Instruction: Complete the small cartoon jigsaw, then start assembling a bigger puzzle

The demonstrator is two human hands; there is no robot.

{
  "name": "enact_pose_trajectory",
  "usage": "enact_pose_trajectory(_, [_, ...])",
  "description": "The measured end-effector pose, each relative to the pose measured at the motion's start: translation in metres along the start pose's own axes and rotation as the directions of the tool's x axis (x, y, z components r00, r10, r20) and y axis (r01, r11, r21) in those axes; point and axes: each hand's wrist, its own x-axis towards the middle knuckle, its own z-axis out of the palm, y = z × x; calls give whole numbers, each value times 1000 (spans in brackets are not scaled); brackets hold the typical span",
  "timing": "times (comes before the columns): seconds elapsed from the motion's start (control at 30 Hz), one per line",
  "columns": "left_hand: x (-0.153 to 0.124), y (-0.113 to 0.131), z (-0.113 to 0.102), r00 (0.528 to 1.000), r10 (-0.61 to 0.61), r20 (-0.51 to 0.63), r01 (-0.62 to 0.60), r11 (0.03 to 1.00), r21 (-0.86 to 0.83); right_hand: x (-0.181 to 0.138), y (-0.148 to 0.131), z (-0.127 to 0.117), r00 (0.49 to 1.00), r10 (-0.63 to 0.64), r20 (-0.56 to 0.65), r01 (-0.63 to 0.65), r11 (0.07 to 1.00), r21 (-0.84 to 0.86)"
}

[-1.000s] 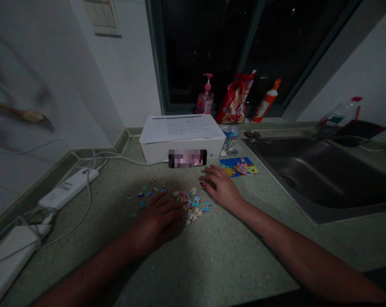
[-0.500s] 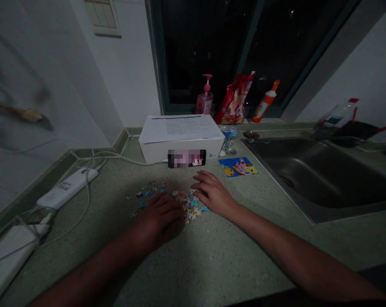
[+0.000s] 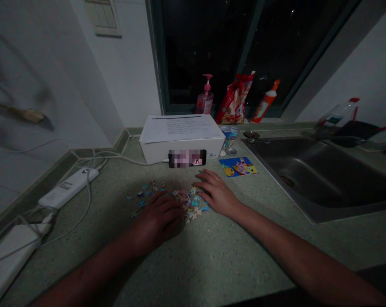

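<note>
Small jigsaw pieces [image 3: 196,204] lie in a loose pile on the green speckled countertop [image 3: 212,264]. More scattered pieces [image 3: 145,194] sit to the left of the pile. My left hand [image 3: 159,215] rests palm down between the two groups, its fingers stretched out and partly covering pieces. On the pile's right edge my right hand [image 3: 220,196] is spread, fingertips close to the pieces and nothing seen in it. What lies under the palms is hidden. A blue picture card [image 3: 239,166] with cartoon figures lies beyond my right hand.
A phone [image 3: 187,158] on a cable leans against a white box [image 3: 154,149] with papers on top. Small blue containers [image 3: 231,137] stand beside it. A steel sink [image 3: 308,215] is at the right; power strips [image 3: 68,187] and cables run along the left.
My right hand has shifted very slightly right, away from the pile's edge. My left hand and the pieces look nearly the same. The picture on the phone screen differs.
</note>
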Motion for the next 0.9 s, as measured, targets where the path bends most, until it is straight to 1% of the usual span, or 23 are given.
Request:
enact_pose_trajectory(0.17, [0,2,-2,1000,-8,27,8,1000,6,-6,8,-10,999,24,-38,-24,1000,7])
enact_pose_trajectory(0.23, [0,2,-2,1000,-7,30,7,1000,3,-8,9,-15,999,-7,-40,8,1000,16])
enact_pose_trajectory(0.37, [1,1,-2,1000,-11,26,12,1000,-8,-9,7,-20,996,-87,-7,87,995,43])
enact_pose_trajectory(0.73, [0,0,1,1000,-21,6,21,1000,-13,-8,-1,-24,991,-131,25,130,991,15])
enact_pose_trajectory(0.9, [0,0,0,1000,-14,20,14,1000,-1,-8,1,-22,993,-114,-8,114,993,21])
